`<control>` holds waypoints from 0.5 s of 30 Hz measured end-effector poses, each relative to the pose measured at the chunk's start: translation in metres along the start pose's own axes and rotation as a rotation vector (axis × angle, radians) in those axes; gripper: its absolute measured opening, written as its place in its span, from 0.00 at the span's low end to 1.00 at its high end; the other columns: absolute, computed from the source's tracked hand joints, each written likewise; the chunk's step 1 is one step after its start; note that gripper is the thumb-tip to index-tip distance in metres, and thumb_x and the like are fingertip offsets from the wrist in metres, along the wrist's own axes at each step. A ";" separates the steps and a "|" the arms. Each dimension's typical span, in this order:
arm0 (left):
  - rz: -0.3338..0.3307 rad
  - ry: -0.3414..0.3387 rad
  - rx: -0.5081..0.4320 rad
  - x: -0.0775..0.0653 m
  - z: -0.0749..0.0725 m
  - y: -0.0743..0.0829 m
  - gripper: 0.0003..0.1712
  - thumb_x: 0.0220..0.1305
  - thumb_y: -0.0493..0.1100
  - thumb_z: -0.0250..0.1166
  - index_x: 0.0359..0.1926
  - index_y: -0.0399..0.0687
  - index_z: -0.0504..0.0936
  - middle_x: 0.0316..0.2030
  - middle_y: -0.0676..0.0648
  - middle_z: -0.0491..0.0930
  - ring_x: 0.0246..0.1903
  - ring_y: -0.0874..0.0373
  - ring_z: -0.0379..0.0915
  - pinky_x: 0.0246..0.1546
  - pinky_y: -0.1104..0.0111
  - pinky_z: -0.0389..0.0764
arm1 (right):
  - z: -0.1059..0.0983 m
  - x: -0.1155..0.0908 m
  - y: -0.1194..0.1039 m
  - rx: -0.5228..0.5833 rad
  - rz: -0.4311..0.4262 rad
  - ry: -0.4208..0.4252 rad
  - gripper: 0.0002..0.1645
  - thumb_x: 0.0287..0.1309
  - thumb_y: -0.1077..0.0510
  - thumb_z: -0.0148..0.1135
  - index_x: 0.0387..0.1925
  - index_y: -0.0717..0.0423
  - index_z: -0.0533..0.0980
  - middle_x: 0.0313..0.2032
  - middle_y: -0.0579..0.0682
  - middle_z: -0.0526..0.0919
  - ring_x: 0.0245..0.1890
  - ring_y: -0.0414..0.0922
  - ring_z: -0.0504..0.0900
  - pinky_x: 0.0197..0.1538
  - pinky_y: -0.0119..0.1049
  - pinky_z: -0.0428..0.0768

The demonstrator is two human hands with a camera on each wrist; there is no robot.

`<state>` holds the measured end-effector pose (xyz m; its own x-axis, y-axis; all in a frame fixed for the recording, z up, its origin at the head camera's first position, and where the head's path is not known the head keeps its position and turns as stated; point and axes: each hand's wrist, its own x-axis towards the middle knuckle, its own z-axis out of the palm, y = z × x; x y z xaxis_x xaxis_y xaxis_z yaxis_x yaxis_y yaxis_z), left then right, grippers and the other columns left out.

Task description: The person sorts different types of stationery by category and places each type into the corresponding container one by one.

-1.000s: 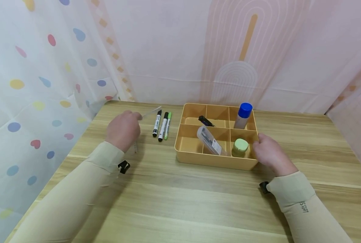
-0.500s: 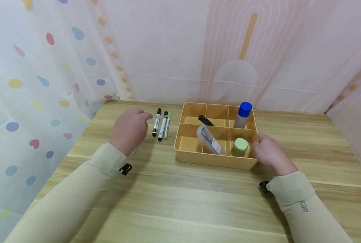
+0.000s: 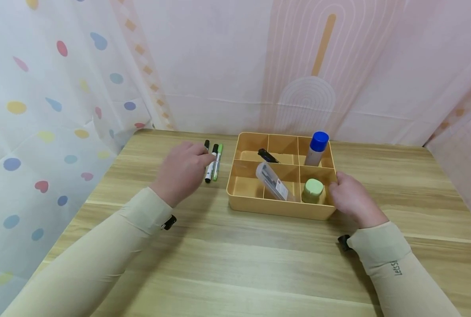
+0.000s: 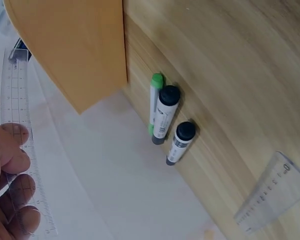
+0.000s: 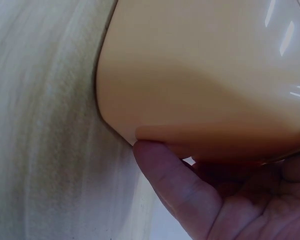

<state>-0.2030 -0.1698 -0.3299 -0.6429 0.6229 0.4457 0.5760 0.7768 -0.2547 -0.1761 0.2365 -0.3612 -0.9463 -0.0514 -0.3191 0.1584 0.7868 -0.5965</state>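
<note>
My left hand (image 3: 183,171) pinches a clear plastic ruler (image 4: 17,100) between thumb and fingers; the left wrist view shows its printed scale, while in the head view the hand mostly hides it. Beyond the fingers lie two black-capped markers (image 3: 210,172) and a slim green-capped pen (image 3: 218,162), one marker partly covered by the hand. My right hand (image 3: 352,198) holds the right side of a yellow-orange compartment organizer (image 3: 280,211), its fingers against the outer wall (image 5: 190,65) in the right wrist view.
In the organizer sit a black marker (image 3: 267,155), a clear case (image 3: 272,182) leaning over a divider, a blue-capped bottle (image 3: 319,143) and a green-lidded jar (image 3: 313,189). Another clear ruler (image 4: 270,192) lies on the wooden table (image 3: 235,264). A patterned curtain (image 3: 203,66) stands behind.
My left hand has moved right with the ruler, from left of the markers to over the leftmost one. The right hand stays at the organizer's side.
</note>
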 end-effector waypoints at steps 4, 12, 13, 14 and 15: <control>0.054 0.040 0.023 0.003 0.001 0.004 0.15 0.62 0.27 0.68 0.44 0.46 0.93 0.36 0.45 0.87 0.37 0.48 0.81 0.40 0.60 0.82 | 0.000 0.000 0.001 0.001 -0.001 0.002 0.34 0.80 0.54 0.32 0.78 0.68 0.57 0.69 0.70 0.71 0.56 0.61 0.73 0.60 0.60 0.75; 0.099 0.042 0.031 0.008 -0.001 0.013 0.14 0.64 0.29 0.68 0.42 0.49 0.93 0.35 0.47 0.85 0.33 0.50 0.76 0.34 0.63 0.78 | -0.001 0.001 0.000 -0.008 -0.004 0.004 0.34 0.80 0.53 0.33 0.77 0.69 0.58 0.64 0.68 0.73 0.53 0.60 0.73 0.53 0.53 0.76; 0.101 0.041 0.032 0.009 -0.001 0.014 0.14 0.64 0.29 0.67 0.42 0.50 0.93 0.35 0.47 0.85 0.33 0.50 0.76 0.33 0.63 0.78 | -0.001 0.001 0.000 -0.008 -0.003 0.003 0.34 0.80 0.53 0.33 0.77 0.69 0.58 0.63 0.68 0.73 0.53 0.60 0.73 0.52 0.52 0.76; 0.102 0.037 0.033 0.009 0.000 0.015 0.15 0.65 0.29 0.67 0.42 0.50 0.93 0.35 0.48 0.85 0.33 0.50 0.76 0.34 0.63 0.78 | -0.001 0.001 0.000 -0.006 -0.002 0.003 0.34 0.80 0.53 0.33 0.77 0.69 0.58 0.64 0.68 0.73 0.53 0.61 0.73 0.52 0.52 0.76; 0.104 0.033 0.035 0.009 0.000 0.016 0.14 0.65 0.29 0.67 0.42 0.51 0.93 0.35 0.48 0.85 0.34 0.49 0.76 0.34 0.63 0.78 | -0.001 0.001 0.000 -0.007 -0.002 0.003 0.34 0.80 0.53 0.33 0.77 0.69 0.58 0.64 0.68 0.73 0.53 0.61 0.73 0.52 0.52 0.76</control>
<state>-0.2002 -0.1518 -0.3301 -0.5638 0.6970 0.4430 0.6202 0.7115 -0.3302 -0.1769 0.2365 -0.3608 -0.9474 -0.0515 -0.3158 0.1544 0.7908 -0.5923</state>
